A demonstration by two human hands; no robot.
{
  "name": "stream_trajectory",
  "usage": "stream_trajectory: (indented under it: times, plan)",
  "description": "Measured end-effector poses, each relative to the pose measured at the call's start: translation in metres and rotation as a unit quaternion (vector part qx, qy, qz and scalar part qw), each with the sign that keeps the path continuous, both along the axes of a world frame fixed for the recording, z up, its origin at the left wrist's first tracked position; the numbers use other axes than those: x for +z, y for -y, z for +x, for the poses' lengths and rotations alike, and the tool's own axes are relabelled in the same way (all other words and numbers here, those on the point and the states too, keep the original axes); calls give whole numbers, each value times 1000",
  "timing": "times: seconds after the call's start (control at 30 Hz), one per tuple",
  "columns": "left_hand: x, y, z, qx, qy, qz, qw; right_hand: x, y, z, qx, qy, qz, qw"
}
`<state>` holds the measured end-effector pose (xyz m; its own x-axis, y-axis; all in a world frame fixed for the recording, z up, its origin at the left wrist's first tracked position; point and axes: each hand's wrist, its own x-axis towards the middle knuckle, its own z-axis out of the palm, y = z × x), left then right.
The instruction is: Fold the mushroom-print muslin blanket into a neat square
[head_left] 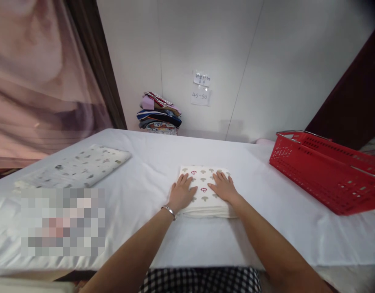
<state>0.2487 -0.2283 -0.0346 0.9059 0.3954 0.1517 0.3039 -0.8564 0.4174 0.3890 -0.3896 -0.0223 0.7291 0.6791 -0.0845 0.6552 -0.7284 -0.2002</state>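
Note:
A folded white cloth (pixel 203 206) printed with grey and red mushrooms lies in the middle of the table, its layers stacked at the near edge. My left hand (pixel 181 192) rests flat on its left side, fingers spread, with a silver bracelet at the wrist. On its right side lies my right hand (pixel 224 186), also flat with the fingers apart. Both palms press on the top layer, and neither hand grips anything. Further left is another folded white cloth (pixel 80 165) with a dark leaf-like print.
A red plastic basket (pixel 315 171) stands on the right side of the white-covered table (pixel 138 203). Behind the table is a pile of folded fabrics (pixel 159 114) by the wall. Paper notes (pixel 200 96) hang there. A pixelated patch hides part of the table's left front.

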Motion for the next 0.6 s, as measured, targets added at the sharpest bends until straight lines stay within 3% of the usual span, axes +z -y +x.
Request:
stream_trajectory:
  times: [0.43,0.6]
  plan:
    - [3,2,0,4,0,-24,1000,3,25,-14,-21,-28,10,999]
    - [6,3,-2,7,-4,-37,999,5,38,-3,-78,-44,93,992]
